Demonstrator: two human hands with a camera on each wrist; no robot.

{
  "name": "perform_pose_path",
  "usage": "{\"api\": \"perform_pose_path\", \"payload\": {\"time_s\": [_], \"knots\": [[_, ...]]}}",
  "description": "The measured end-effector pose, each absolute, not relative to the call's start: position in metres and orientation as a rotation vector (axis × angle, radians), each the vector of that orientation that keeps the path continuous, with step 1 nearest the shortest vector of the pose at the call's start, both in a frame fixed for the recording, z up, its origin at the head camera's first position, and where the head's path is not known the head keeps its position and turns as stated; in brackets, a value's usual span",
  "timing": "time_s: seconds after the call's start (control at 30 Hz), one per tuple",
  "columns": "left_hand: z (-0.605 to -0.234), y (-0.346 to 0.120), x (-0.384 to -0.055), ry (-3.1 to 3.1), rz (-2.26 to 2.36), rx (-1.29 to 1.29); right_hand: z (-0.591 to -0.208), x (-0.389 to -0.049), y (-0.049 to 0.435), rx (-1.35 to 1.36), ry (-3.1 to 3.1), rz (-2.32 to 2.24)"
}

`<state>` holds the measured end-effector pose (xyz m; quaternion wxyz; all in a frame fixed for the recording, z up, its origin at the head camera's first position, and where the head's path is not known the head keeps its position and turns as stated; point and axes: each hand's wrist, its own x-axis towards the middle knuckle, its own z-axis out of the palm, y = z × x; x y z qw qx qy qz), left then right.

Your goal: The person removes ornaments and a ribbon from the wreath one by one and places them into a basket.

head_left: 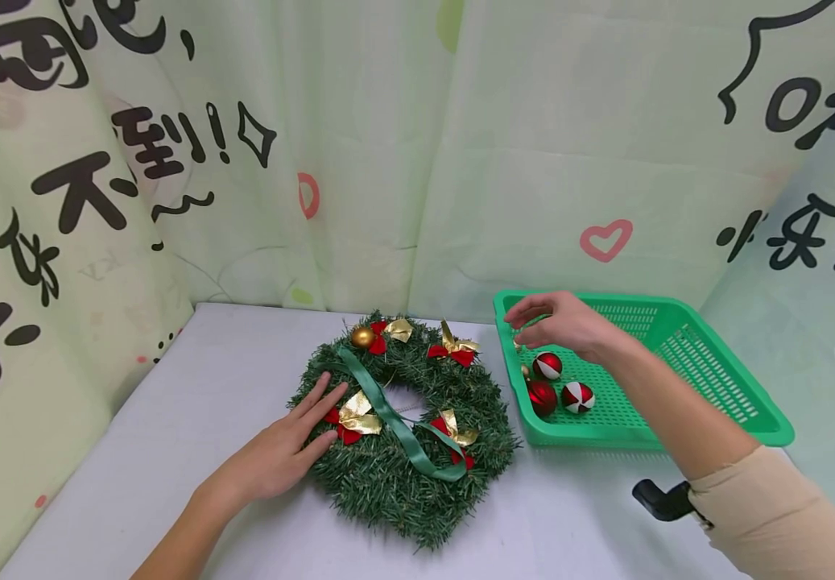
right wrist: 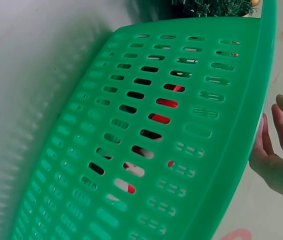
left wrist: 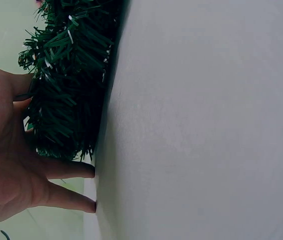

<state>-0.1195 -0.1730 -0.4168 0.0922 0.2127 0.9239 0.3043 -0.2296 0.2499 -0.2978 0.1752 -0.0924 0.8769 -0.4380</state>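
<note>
On one table (head_left: 171,451), one basket (head_left: 591,437) is set right of one wreath (head_left: 417,503). The left hand (head_left: 287,451) is laid, fingers spread, on the wreath; the right hand (head_left: 569,326) is held, fingers relaxed, over the basket. One ribbon (head_left: 404,435), four bows (head_left: 359,415) and one gold ball (head_left: 362,337) are borne by the wreath; three red balls (head_left: 542,399) are basketed, smaller ones perhaps half-hidden.

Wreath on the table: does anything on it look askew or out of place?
Only the green ribbon stands out: it slants across the middle of the wreath and bends back at the lower-right bow, looking loose, though it may be a hanging loop. I see no damage.
</note>
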Motion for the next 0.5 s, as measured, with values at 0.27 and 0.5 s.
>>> {"api": "perform_pose_path", "payload": {"time_s": [0.27, 0.5], "knots": [[-0.418, -0.173, -0.120, 2.744, 0.907, 0.629, -0.296, -0.231, 0.238, -0.305, 2.471, -1.255], [-0.417, -0.173, -0.119, 2.741, 0.911, 0.627, -0.295, -0.231, 0.225, -0.333, 2.489, -1.230]]}}
